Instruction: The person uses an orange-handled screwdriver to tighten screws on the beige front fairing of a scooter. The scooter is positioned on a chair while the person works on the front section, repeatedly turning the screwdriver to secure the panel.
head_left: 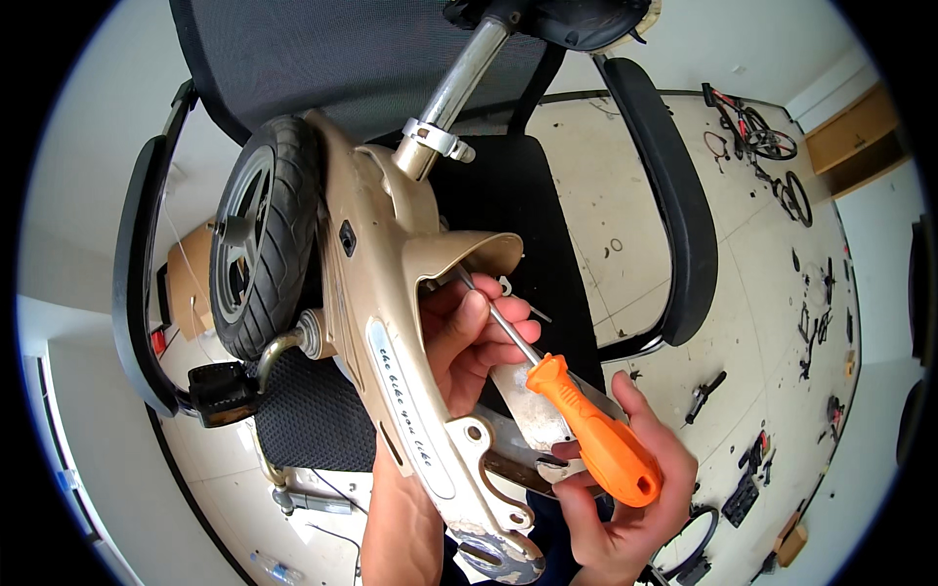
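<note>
A gold-coloured small bicycle frame (344, 230) rests tilted across a black office chair (508, 186). My left hand (459, 337) reaches around behind the frame, thumb and fingers closed on the metal shaft of a screwdriver (608, 444). The shaft's tip goes in under the frame's flared guard (489, 251), where it is hidden. My right hand (625, 537) is closed around the screwdriver's orange handle, its index finger stretched up along the far side. Its fingertips are beside a small metal tab (559, 471) on the frame's underside.
A small black-tyred wheel (283, 239) and a pedal (223, 394) stick out on the left. The chrome seat post (467, 80) leads up to the saddle (586, 21). The chair's armrests (684, 205) flank the frame. Bicycle parts (752, 479) lie about the floor at right.
</note>
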The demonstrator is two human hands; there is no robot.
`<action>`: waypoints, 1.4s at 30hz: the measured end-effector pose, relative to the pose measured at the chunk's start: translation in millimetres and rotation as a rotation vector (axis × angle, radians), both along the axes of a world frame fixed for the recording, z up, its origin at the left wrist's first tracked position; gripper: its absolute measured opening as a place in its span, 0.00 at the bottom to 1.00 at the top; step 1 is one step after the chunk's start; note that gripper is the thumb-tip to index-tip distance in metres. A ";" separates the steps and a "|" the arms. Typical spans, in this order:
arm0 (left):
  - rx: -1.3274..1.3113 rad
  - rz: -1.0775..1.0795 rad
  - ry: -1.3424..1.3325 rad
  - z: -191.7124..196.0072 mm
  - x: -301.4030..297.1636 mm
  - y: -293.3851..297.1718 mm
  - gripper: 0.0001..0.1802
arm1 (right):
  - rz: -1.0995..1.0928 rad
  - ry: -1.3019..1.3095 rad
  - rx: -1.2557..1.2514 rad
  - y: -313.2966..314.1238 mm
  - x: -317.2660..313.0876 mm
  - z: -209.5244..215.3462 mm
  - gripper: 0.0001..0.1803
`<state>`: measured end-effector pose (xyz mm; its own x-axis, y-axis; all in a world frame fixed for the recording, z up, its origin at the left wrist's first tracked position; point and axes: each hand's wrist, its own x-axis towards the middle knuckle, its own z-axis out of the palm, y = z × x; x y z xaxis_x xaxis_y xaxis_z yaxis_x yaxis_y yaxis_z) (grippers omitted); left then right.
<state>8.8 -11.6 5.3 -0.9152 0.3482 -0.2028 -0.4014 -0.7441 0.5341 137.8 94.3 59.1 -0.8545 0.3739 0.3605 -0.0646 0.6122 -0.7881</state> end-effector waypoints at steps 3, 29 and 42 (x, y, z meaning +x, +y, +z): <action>-0.002 0.012 -0.028 -2.0 0.6 0.8 0.10 | 0.027 0.080 -0.085 4.7 0.3 -7.5 0.26; -0.134 -0.008 -0.161 17.1 16.8 1.4 0.11 | 0.037 -0.117 0.011 -0.8 18.6 12.0 0.21; -0.157 0.329 -0.079 -36.3 55.9 -61.0 0.23 | 0.296 -0.017 0.218 -56.5 33.2 -46.8 0.20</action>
<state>64.7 -72.5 -31.0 -0.9523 -0.0026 -0.3051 -0.1993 -0.7519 0.6284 171.0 37.8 12.4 -0.9206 0.0254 0.3897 -0.2524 0.7228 -0.6434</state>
